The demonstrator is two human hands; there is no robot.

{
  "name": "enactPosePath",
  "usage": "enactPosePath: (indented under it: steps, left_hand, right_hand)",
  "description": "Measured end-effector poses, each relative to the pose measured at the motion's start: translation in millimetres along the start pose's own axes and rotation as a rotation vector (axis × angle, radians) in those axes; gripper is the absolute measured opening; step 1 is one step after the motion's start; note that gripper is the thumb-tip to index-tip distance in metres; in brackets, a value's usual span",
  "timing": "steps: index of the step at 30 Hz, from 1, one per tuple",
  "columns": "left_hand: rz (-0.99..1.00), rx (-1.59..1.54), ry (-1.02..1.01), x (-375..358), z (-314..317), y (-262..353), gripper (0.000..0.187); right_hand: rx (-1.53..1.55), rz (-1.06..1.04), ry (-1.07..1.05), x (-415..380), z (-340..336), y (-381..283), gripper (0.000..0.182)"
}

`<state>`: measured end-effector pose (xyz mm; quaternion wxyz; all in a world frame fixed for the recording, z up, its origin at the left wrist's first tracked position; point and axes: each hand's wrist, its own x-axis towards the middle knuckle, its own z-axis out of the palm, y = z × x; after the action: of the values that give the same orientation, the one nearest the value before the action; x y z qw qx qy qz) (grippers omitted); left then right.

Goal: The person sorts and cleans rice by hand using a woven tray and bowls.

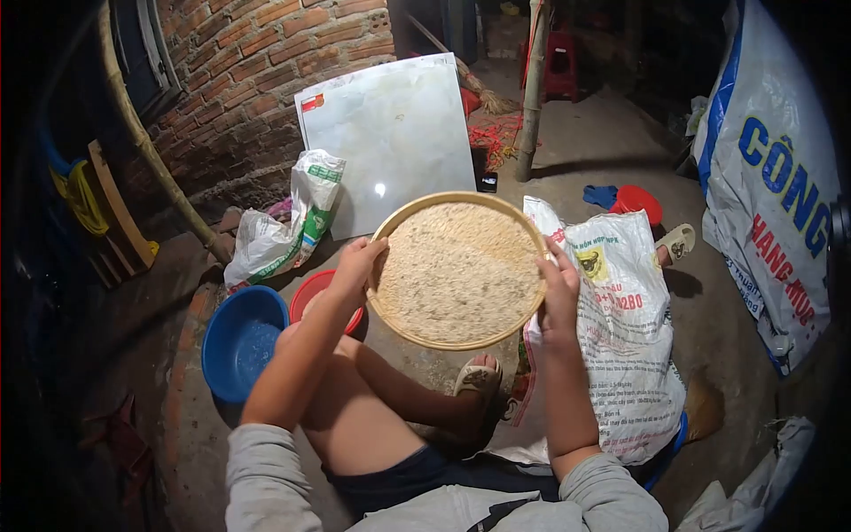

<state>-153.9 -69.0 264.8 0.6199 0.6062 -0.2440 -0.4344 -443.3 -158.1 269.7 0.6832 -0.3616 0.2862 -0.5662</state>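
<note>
1. Grey sleeves and bare knees sit nearest the camera, at the bottom edge of the head view; the person is seated low on the floor (620, 142).
2. Far left on the floor: a blue basin (241, 341), with a red bowl (312, 291) touching its right side.
3. Left hand (356, 266): fingers curled closed over the left rim of the round woven tray (456, 270), thumb on top of the rim.
4. Tray position: held in the air above the floor, in front of the knees, centred between both hands. It is tilted slightly toward the camera and carries an even layer of pale grain (461, 266).
5. Right hand (558, 297): fingers wrapped closed on the right rim, directly opposite the left hand.
6. Key relation: the tray is circular, so it has no long axis; the grip line runs left to right across its width, and both hands are equally near.
7. Right of the tray: a printed white sack (625, 337) lies on the floor, just beside the right forearm.
8. Behind the tray: a pale tile (390, 133) leans on the brick wall (257, 80).
</note>
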Motion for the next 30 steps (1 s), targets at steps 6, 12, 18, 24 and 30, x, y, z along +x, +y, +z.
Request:
enactPosePath:
  steps: [6,12,18,24,30]
  left_hand:
    - [0.030,-0.001,0.037,1.0,14.1,-54.0,0.018]
    - [0.103,0.000,0.168,2.6,-13.9,-8.8,0.018]
    - [0.248,-0.225,0.142,-43.8,-19.4,18.5,0.016]
    - [0.327,-0.211,0.172,-74.1,-8.3,-2.9,0.043]
    - [0.247,-0.457,0.236,-65.3,-52.2,-22.2,0.039]
  right_hand:
    - [-0.085,0.115,-0.037,33.1,-42.5,14.0,0.043]
    - [-0.025,0.148,-0.002,8.6,-10.5,48.1,0.043]
    - [-0.015,0.055,-0.177,-7.7,12.0,10.9,0.046]
    - [0.003,0.169,-0.155,12.1,-5.9,13.1,0.041]
    - [-0.016,0.228,-0.151,-6.0,30.6,41.4,0.043]
